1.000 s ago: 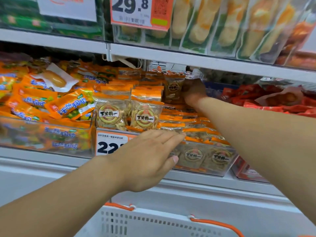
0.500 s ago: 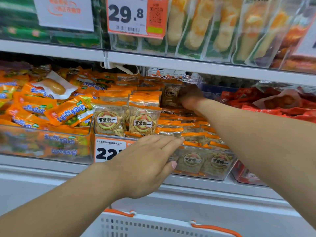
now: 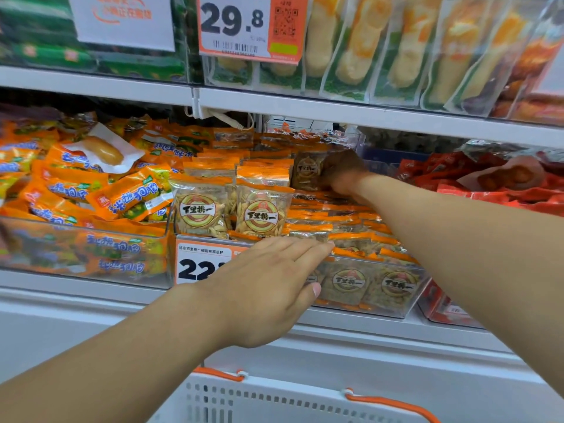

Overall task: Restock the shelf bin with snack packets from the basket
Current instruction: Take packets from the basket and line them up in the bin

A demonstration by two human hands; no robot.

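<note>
From the head camera, the person's right hand [image 3: 341, 172] reaches deep into the clear shelf bin [image 3: 393, 300], its fingers curled round a snack packet [image 3: 306, 172] that stands upright at the back of the bin, behind the rows already in place. The left hand [image 3: 268, 291] hovers at the bin's front edge with fingers straight and together, palm down, holding nothing; its fingertips lie just over the low packets at the front and it partly covers the orange price label [image 3: 198, 264] clipped to the bin. Two upright seed packets [image 3: 232, 209] with round logos stand at the front left of the bin, and flatter ones are stacked towards the right. In the neighbouring bin to the left lie orange sausage packets [image 3: 91, 190] heaped loosely, with one white pouch [image 3: 103, 151] on top. To the right sits a pile of red packets [image 3: 500, 184]. On the shelf above hang clear pouches of yellow food [image 3: 366, 44], beside a large price tag [image 3: 247, 25] reading 29.8. At the bottom edge shows the rim of the white basket [image 3: 274, 398] with its orange handles; its contents are out of sight.
</note>
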